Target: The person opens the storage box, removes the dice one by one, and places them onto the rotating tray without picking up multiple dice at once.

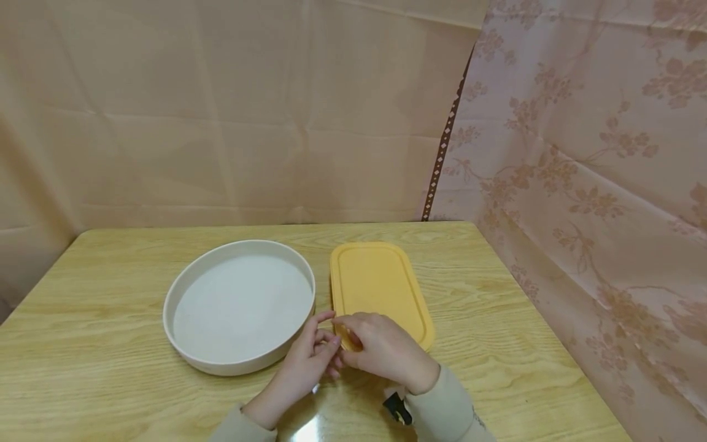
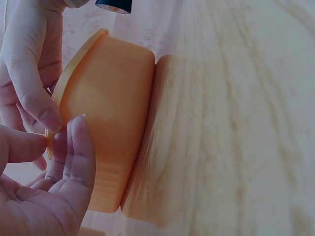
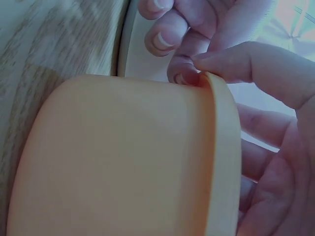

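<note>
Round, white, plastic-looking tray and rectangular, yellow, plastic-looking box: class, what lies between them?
In the head view, bare wood-grained tabletop separates tray and box farther off; nearer, the left hand partly fills the gap.

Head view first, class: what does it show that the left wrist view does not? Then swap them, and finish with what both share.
Only the head view: the round white tray, the broad top face of the yellow lid, and the dark patterned trim on the hanging cloth.

Only the left wrist view: the broad side wall of the box down to the wood, and the box's reflection there.

Both: the left hand and right hand at the lid's edge, and the wooden table.
</note>
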The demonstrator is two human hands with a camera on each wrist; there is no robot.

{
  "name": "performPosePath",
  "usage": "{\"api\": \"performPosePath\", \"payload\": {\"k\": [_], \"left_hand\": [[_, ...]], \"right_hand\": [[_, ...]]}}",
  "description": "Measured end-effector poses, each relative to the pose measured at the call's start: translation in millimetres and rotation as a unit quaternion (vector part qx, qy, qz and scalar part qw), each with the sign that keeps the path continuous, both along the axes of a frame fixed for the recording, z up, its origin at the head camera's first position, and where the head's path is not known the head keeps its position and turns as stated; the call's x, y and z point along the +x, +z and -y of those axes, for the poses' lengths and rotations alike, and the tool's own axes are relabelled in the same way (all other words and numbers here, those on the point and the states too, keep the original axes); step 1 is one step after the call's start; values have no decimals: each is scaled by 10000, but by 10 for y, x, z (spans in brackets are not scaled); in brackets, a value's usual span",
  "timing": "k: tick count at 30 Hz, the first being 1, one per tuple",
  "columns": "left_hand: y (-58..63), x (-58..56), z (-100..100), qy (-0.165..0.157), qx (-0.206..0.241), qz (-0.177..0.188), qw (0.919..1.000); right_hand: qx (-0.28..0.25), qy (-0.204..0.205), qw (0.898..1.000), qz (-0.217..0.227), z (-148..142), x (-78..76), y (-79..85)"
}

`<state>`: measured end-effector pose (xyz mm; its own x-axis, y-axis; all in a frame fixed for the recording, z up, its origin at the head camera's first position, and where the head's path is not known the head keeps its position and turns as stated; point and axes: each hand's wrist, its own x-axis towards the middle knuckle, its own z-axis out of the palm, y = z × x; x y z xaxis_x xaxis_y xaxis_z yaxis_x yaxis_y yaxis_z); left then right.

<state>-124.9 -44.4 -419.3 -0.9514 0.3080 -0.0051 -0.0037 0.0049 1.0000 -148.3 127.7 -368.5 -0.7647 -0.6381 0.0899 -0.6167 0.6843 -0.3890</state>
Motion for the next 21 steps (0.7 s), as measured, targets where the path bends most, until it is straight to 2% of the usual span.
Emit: {"api": "performPosePath", "payload": {"k": [16,21], "left_hand": [[14,2,-6,-67,216,240,9995],[-8,3,5,-112,408,173,9990]], "right_hand": [[-30,209,9987,-469,10,-13,-12],[-44,241,9962,-840,26,16,32]]}}
